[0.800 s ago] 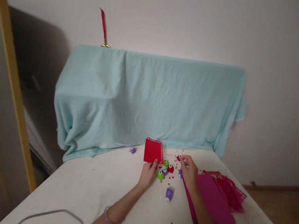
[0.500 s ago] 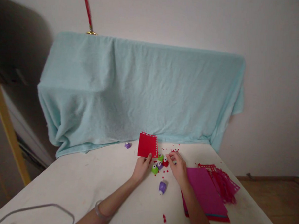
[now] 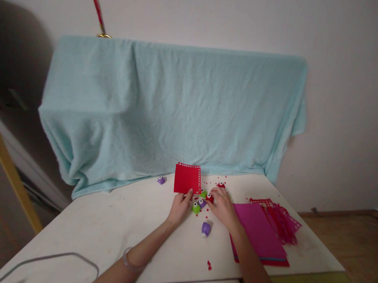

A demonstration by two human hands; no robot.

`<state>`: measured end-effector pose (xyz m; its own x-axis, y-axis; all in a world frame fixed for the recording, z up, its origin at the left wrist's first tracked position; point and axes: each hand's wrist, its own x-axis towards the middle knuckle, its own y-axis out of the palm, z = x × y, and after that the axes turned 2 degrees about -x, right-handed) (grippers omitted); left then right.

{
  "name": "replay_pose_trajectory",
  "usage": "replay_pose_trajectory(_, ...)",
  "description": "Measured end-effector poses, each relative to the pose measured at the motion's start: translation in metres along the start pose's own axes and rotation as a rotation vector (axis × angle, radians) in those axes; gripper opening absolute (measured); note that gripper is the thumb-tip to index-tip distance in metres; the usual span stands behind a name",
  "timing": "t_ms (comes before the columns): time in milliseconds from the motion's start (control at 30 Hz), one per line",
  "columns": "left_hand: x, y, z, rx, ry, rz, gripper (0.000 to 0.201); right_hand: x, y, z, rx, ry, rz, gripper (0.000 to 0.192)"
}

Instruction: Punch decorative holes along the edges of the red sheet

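My left hand (image 3: 179, 209) holds a small red paper square (image 3: 187, 178) by its lower edge; the square stands upright and has a punched border along its top and right sides. My right hand (image 3: 223, 205) rests on the white table (image 3: 110, 225) with its fingertips at a small red craft punch (image 3: 209, 197). Beside it sit a green punch (image 3: 196, 208), a second green punch (image 3: 203, 194) and a purple punch (image 3: 202, 203). A larger purple punch (image 3: 206, 229) lies nearer to me.
A stack of magenta and red paper sheets (image 3: 260, 234) lies to the right, with punched red lace strips (image 3: 281, 218) beyond it. Another purple punch (image 3: 161, 180) sits by the light blue cloth (image 3: 171, 111) draped behind. Red paper scraps dot the table. A grey cable (image 3: 46, 262) loops at the front left.
My right hand has moved left, from beside the magenta sheets to the red punch. The camera view has shifted. My left hand keeps hold of the red square.
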<state>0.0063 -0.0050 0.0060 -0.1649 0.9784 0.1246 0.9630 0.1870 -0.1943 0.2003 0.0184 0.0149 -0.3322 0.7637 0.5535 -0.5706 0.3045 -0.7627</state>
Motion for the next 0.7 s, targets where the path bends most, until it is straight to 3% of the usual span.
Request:
replay_pose_trajectory(133, -0.003, 0.003, -0.001, -0.068, 0.005, 0.056, 0.059, 0.0, 0.003, 0.007, 0.122, 0.058, -0.085, 0.016)
replay_pose_trajectory(267, -0.005, 0.004, -0.005, -0.171, 0.002, 0.072, 0.058, 0.003, 0.009, 0.014, 0.484, 0.232, -0.183, 0.027)
replay_pose_trajectory(433, -0.007, 0.005, -0.009, -0.227, 0.014, 0.001, 0.057, 0.007, 0.008, 0.012, 0.958, 0.381, -0.063, 0.042)
replay_pose_trajectory(567, -0.008, 0.006, -0.01, -0.254, 0.023, -0.036, 0.053, 0.008, 0.003, 0.014, 1.084, 0.417, 0.019, 0.049)
replay_pose_trajectory(700, -0.011, 0.003, -0.01, -0.104, -0.011, -0.056, 0.05, 0.009, 0.001, 0.018, 1.149, 0.439, 0.044, 0.046)
